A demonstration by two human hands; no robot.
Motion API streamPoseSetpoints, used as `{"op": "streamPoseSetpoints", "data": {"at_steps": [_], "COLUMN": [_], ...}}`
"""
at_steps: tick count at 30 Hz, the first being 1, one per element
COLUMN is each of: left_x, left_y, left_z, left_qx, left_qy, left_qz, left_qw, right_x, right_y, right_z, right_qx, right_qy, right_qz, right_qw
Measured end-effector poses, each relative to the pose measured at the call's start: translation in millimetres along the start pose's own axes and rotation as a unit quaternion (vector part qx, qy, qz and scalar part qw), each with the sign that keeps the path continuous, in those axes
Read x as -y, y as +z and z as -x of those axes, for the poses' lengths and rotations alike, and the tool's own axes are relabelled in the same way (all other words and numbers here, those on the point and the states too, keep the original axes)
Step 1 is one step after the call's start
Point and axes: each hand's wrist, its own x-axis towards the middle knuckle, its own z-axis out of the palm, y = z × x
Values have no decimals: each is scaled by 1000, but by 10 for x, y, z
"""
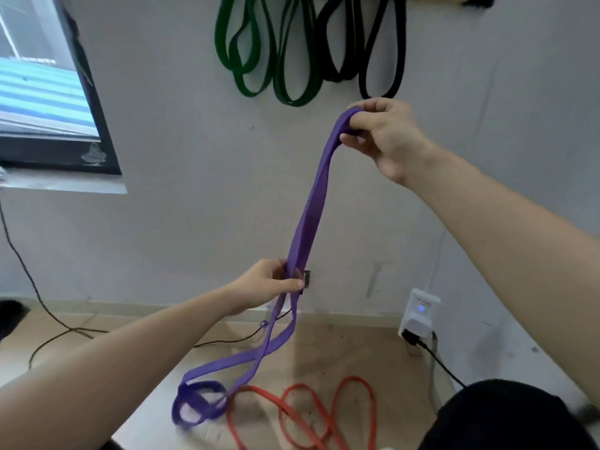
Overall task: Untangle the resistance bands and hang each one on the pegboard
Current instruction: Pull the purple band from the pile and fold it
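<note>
A purple resistance band (pixel 308 206) stretches from high right down to the floor. My right hand (pixel 386 138) pinches its top fold just below the hung bands. Lower down, my left hand (pixel 276 280) grips both strands together at mid-length. Below that hand the band trails onto the floor and ends in a twisted loop. A red band (pixel 308 414) lies in loose curves on the floor beside the purple loop. Green bands (pixel 263 50) and black bands (pixel 363 43) hang on the wall above; their pegs are out of view.
A dark-framed window (pixel 65 102) is at the upper left. A black cable (pixel 48 319) runs down the wall and across the floor. A white plug-in device (pixel 420 315) with a blue light sits low on the wall at right, a dark object (pixel 506 417) below it.
</note>
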Motion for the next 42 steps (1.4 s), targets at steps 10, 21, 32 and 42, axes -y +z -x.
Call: {"op": "streamPoseSetpoints", "data": {"at_steps": [10, 21, 32, 42], "left_x": [322, 39, -288, -467], "left_y": [-256, -576, -378, -514], "left_z": [-39, -99, 35, 141], "left_qx": [114, -310, -81, -138], "left_qy": [-53, 10, 1, -45], "left_qz": [-97, -262, -353, 2], "left_qw": [987, 914, 932, 989], "right_x": [-159, -1977, -2047, -2134], "right_y": [-446, -858, -499, 227], "right_z": [-172, 736, 696, 903], "right_qx": [-153, 380, 340, 363], "right_qy": [-14, 304, 243, 204], "right_qz": [-103, 521, 383, 235], "right_qw": [983, 701, 823, 878]}}
